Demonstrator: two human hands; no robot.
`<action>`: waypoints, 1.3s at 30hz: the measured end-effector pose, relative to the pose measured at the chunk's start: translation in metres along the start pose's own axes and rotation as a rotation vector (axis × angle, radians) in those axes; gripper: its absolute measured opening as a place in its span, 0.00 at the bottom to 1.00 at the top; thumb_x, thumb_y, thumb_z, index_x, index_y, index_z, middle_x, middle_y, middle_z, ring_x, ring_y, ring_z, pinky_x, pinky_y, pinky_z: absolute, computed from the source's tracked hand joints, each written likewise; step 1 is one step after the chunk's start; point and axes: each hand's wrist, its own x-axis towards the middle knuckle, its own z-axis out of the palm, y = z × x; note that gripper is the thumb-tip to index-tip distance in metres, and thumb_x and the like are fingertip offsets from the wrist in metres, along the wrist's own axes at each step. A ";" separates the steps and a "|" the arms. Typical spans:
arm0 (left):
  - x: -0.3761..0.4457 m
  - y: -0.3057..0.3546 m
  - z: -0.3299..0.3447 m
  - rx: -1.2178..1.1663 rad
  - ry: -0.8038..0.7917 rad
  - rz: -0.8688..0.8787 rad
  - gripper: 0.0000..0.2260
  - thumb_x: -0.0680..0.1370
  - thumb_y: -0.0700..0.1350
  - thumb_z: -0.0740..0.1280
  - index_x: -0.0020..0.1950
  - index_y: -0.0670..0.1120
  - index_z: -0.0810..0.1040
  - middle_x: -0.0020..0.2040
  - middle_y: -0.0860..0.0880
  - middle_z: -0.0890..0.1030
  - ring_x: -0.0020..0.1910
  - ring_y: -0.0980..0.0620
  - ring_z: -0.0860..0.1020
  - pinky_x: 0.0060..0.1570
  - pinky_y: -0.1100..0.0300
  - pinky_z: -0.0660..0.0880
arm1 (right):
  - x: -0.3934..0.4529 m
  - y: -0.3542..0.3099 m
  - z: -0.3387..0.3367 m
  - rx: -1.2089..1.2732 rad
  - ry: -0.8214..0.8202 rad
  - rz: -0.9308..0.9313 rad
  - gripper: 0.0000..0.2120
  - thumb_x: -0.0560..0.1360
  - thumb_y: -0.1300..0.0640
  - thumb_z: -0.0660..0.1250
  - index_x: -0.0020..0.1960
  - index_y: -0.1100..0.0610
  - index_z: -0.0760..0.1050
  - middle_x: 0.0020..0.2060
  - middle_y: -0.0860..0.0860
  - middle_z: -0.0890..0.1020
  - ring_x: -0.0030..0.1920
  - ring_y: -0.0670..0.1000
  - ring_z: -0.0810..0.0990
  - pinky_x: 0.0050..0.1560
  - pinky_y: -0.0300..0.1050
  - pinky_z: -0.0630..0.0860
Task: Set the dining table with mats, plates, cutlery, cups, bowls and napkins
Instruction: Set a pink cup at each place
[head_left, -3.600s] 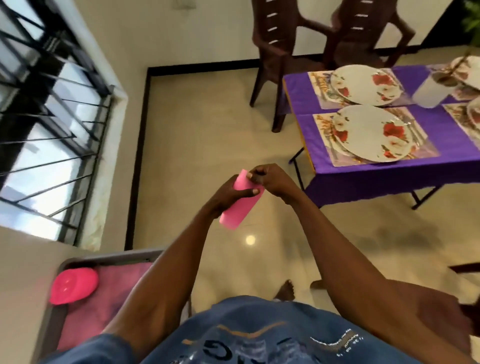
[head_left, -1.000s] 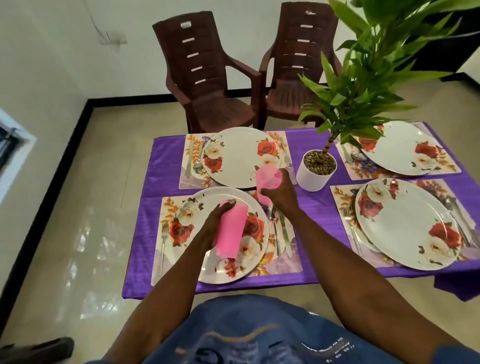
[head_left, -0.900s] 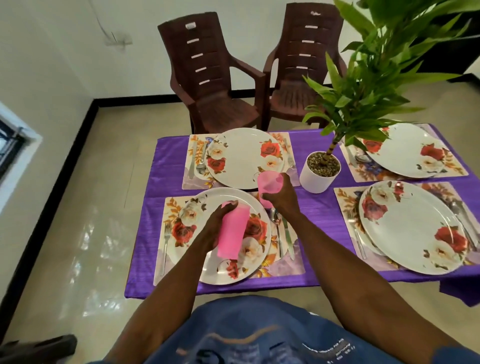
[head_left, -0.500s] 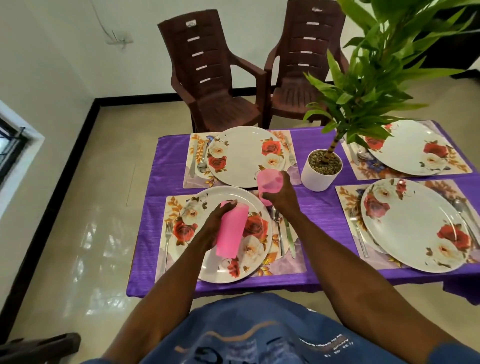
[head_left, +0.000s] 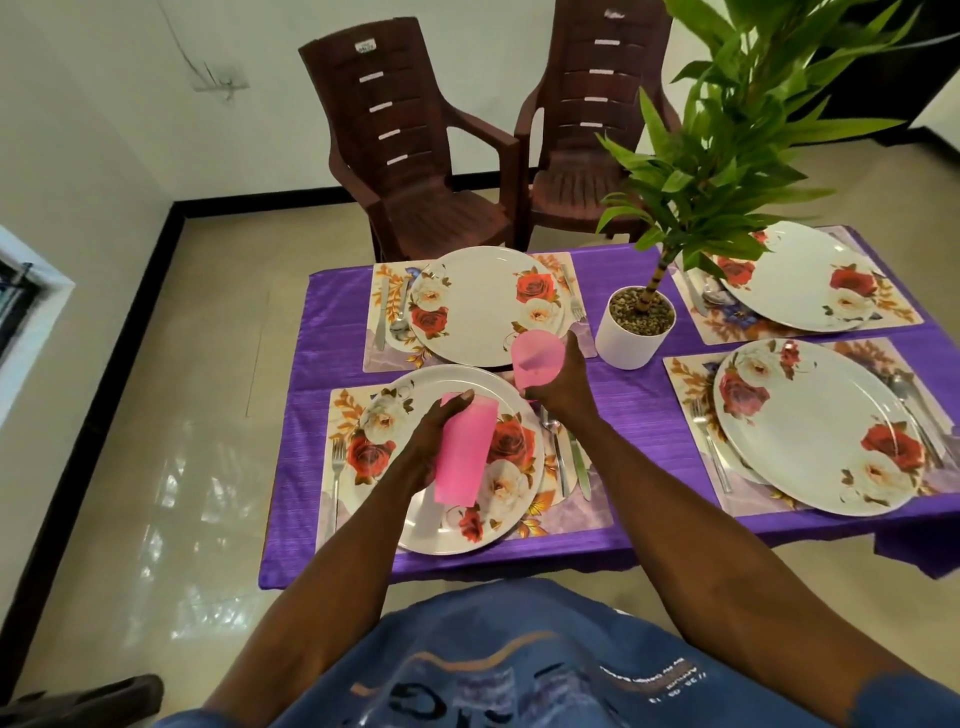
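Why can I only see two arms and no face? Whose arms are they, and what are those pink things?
The camera sits on the person's head and looks down, so you see what they see: their own arms and blue shirt, never their face. They are setting a table with a purple cloth. On it lie four flowery mats, each with a big rose plate like the nearest plate, and with forks, spoons and knives beside them. A potted plant stands in the middle, and two brown chairs wait behind. The pink things are plastic cups. The left hand holds a pink cup above the nearest plate. The right hand holds a second pink cup low at that plate's far right corner; I cannot tell whether it touches the table yet.
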 end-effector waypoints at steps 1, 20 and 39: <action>-0.002 0.000 0.000 -0.003 -0.009 -0.002 0.34 0.65 0.68 0.73 0.63 0.49 0.79 0.57 0.42 0.82 0.59 0.41 0.79 0.62 0.42 0.74 | -0.008 -0.006 -0.003 -0.016 0.016 0.009 0.57 0.58 0.51 0.84 0.77 0.57 0.53 0.71 0.59 0.66 0.69 0.59 0.69 0.64 0.59 0.74; 0.003 -0.023 0.082 -0.072 -0.369 -0.229 0.43 0.66 0.64 0.77 0.73 0.41 0.69 0.62 0.38 0.76 0.55 0.39 0.77 0.56 0.46 0.74 | -0.079 0.009 -0.069 0.221 0.291 0.156 0.05 0.74 0.65 0.69 0.47 0.60 0.82 0.42 0.54 0.83 0.44 0.49 0.79 0.39 0.33 0.70; 0.000 -0.065 0.379 0.074 -0.459 -0.188 0.32 0.67 0.63 0.75 0.61 0.42 0.80 0.53 0.39 0.82 0.46 0.41 0.81 0.47 0.47 0.78 | -0.074 0.128 -0.342 0.271 -0.150 0.064 0.05 0.76 0.57 0.70 0.45 0.56 0.84 0.43 0.46 0.85 0.45 0.42 0.79 0.50 0.39 0.71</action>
